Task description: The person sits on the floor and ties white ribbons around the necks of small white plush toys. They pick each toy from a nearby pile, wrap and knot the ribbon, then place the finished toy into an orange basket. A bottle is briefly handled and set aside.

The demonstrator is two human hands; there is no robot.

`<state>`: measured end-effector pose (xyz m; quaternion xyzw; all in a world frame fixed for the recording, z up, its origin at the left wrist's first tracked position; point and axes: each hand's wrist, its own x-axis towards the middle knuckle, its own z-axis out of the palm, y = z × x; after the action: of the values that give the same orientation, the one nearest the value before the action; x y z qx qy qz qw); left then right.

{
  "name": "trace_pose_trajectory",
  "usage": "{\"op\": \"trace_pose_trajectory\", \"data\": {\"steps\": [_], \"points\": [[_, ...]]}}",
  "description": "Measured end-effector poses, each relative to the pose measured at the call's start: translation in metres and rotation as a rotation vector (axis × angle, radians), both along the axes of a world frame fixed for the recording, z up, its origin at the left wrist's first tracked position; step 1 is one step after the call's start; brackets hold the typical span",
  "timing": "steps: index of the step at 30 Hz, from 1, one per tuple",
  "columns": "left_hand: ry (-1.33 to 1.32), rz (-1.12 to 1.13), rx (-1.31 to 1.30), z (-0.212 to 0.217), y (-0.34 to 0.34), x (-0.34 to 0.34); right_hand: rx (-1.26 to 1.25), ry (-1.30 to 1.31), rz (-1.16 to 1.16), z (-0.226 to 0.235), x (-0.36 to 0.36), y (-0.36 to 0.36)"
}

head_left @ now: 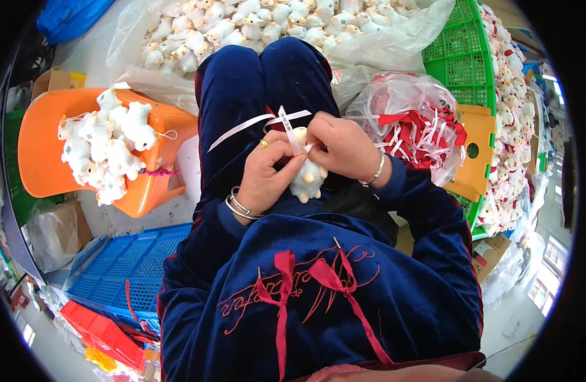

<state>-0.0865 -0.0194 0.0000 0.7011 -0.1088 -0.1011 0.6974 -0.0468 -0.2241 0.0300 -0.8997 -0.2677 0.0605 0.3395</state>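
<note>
A small white plush animal [307, 180] sits in my lap, its pale feet toward me. Around its neck area runs a white ribbon [291, 135] with dark print, its loose ends spread across my dark blue trousers. My left hand [267, 170], wearing a ring and bracelets, is closed, thumb and fingers pinching the ribbon beside the toy. From the other side my right hand [344, 148] is also closed, its fingertips pinching the ribbon close to the left ones. The fingers partly cover the toy's head and the ribbon's crossing.
An orange plastic chair [44, 149] at left carries several finished-looking plush toys [108, 143]. At right lies a clear bag [401, 95] with red and white ribbons. Plush toys [242, 25] fill a plastic sheet ahead. A green crate [455, 41] and a blue crate [130, 267] flank me.
</note>
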Motion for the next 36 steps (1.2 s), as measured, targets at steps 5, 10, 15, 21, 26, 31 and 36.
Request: {"op": "trace_pose_trajectory", "data": {"steps": [5,10,15,21,26,31,36], "points": [[-0.046,0.004,0.021,-0.001,-0.002,0.000,0.010,0.088,-0.085,-0.011,-0.012,0.002],[-0.095,-0.005,0.053,-0.001,-0.001,0.002,0.156,0.140,0.160,-0.008,-0.003,-0.011],[-0.061,-0.001,0.062,0.002,0.002,0.000,0.177,0.295,0.216,0.002,0.009,-0.025],[-0.074,-0.017,0.052,0.001,0.003,-0.001,0.031,0.327,0.253,0.014,0.019,-0.032],[-0.046,-0.030,0.060,0.001,0.006,-0.003,0.336,0.403,0.216,0.016,0.023,-0.035],[0.032,-0.024,0.017,0.002,0.005,-0.004,0.696,0.728,-0.047,0.002,0.009,-0.023],[0.038,-0.042,0.052,0.006,0.008,-0.004,0.953,0.997,-0.168,-0.013,0.001,-0.014]]}}
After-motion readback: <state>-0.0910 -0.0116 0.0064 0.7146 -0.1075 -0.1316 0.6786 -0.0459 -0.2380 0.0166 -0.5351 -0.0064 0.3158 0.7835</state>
